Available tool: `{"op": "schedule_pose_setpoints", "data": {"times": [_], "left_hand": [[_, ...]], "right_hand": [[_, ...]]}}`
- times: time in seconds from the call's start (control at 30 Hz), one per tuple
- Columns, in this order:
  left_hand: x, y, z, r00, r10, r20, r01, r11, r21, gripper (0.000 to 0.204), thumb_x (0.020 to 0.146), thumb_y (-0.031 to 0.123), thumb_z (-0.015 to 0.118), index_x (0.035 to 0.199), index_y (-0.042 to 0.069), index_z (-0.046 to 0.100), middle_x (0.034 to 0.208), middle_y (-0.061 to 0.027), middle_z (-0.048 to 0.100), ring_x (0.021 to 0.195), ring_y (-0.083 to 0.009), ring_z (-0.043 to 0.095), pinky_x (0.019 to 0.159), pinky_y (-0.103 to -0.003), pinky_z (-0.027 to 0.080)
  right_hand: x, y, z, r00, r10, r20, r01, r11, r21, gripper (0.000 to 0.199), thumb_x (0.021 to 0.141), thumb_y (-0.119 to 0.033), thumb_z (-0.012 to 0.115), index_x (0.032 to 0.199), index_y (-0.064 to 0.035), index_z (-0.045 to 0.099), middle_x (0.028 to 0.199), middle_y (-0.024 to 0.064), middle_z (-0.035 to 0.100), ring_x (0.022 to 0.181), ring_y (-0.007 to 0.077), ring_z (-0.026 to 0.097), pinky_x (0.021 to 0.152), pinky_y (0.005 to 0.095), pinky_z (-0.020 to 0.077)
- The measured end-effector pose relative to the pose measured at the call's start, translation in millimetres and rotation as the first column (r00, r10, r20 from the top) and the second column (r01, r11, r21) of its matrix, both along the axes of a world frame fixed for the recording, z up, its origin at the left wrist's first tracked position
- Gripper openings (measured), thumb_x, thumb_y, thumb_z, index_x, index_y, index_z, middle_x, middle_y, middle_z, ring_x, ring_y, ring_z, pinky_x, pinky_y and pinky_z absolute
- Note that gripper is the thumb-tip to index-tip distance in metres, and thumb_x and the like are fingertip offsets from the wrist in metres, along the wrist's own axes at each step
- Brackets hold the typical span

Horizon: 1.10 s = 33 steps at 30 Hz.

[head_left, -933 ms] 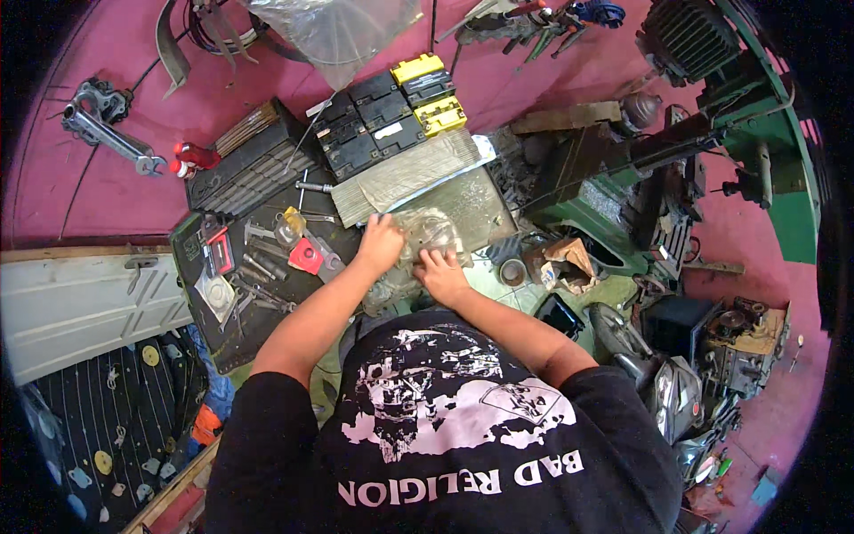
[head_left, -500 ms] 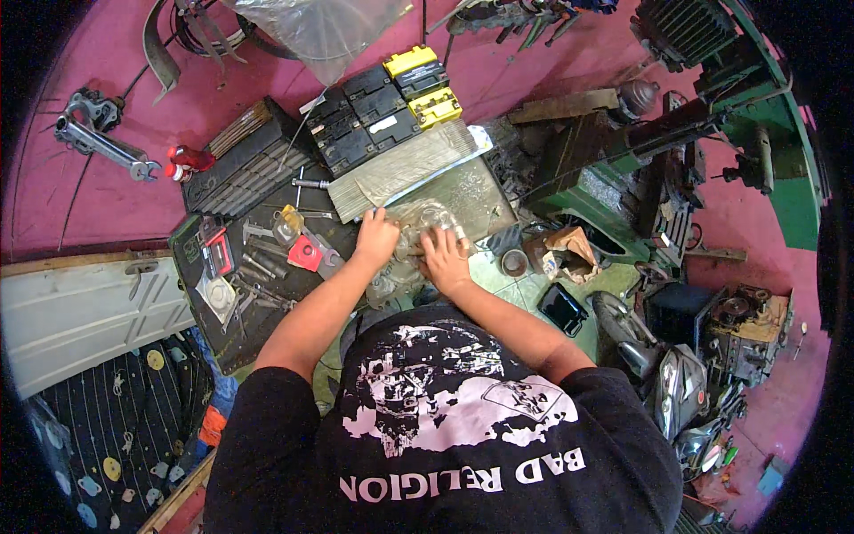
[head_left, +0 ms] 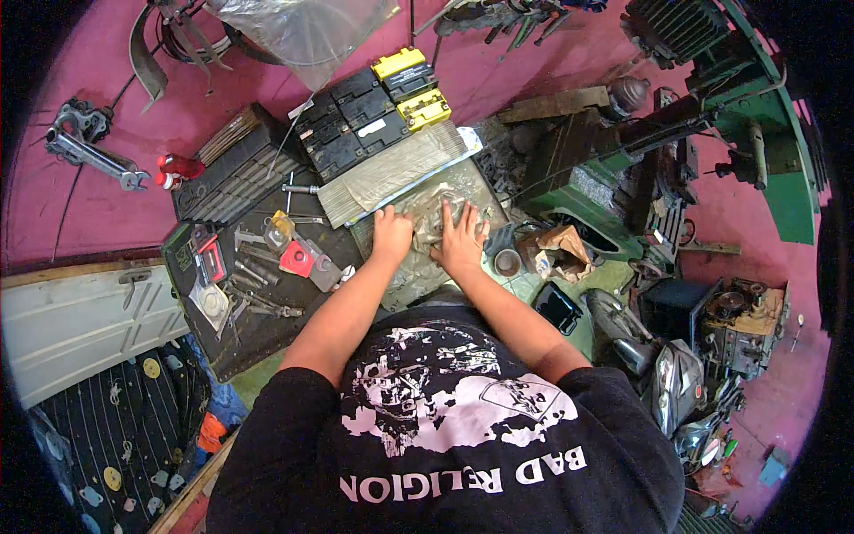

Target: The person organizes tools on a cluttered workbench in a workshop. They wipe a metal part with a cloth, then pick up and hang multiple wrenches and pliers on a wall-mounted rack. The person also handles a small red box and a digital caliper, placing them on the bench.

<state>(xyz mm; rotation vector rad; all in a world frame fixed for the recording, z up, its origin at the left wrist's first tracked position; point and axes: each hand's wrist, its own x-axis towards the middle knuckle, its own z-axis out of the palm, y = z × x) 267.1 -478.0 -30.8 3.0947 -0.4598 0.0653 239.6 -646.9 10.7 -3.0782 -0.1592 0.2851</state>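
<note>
A crumpled clear plastic bag [head_left: 428,216] lies spread over the front part of the workbench, under both my hands. My left hand [head_left: 392,235] is closed on the bag's left side, fingers curled in toward the plastic. With fingers spread, my right hand [head_left: 460,238] rests flat on its right side. Just beyond the hands lies a flat pack of thin ribbed strips in clear wrap [head_left: 382,178]. A ratchet-like tool [head_left: 302,189] sits against the pack's left end. What lies beneath the plastic is hidden.
Black and yellow batteries [head_left: 360,120] stand behind the pack. Left are wrenches and sockets [head_left: 258,267], a red-labelled packet [head_left: 298,259] and a dark ribbed case [head_left: 240,165]. A round tin [head_left: 507,262], a torn paper bag [head_left: 559,252] and a green machine [head_left: 569,173] stand right.
My right hand has moved forward and right over the plastic bag, fingers spread wider. My left hand has shifted slightly right. The whole view has shifted a little.
</note>
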Motion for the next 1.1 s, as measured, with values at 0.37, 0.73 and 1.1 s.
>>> {"op": "schedule_pose_setpoints", "data": {"times": [0.37,0.73,1.1], "left_hand": [[-11.4,27.1,29.8,0.97,0.232,-0.074,-0.243,0.895,-0.374,0.018,0.083,0.02,0.069,0.079,0.003,0.07,0.075,-0.019,0.067,0.083,-0.0385,0.063,0.078,-0.05,0.05],[1.8,20.6,55.3,0.744,0.589,-0.314,-0.656,0.559,-0.506,0.026,0.091,0.028,0.066,0.088,0.002,0.072,0.087,-0.0236,0.07,0.082,-0.043,0.068,0.075,-0.051,0.053],[0.3,14.9,65.5,0.79,0.506,-0.345,-0.598,0.514,-0.614,0.03,0.089,0.032,0.07,0.094,0.003,0.073,0.086,-0.0231,0.07,0.085,-0.0425,0.066,0.079,-0.049,0.052]], "right_hand": [[10.5,4.1,41.8,0.982,0.071,-0.176,-0.072,0.997,0.0,0.106,0.079,-0.033,0.077,0.162,-0.0273,0.01,0.161,0.0294,0.018,0.152,0.0404,0.014,0.116,0.0671,0.0124],[27.1,-3.9,-22.8,0.717,0.696,-0.034,-0.694,0.708,-0.129,0.058,0.096,-0.023,0.05,0.153,-0.0268,0.041,0.161,-0.0079,0.031,0.153,0.0331,0.014,0.116,0.0728,0.0048],[47.6,34.0,-22.5,0.63,0.777,-0.006,-0.716,0.577,-0.392,0.047,0.088,-0.043,0.061,0.125,-0.0158,0.063,0.133,0.0057,0.058,0.139,0.0313,0.035,0.115,0.0557,0.0199]]}}
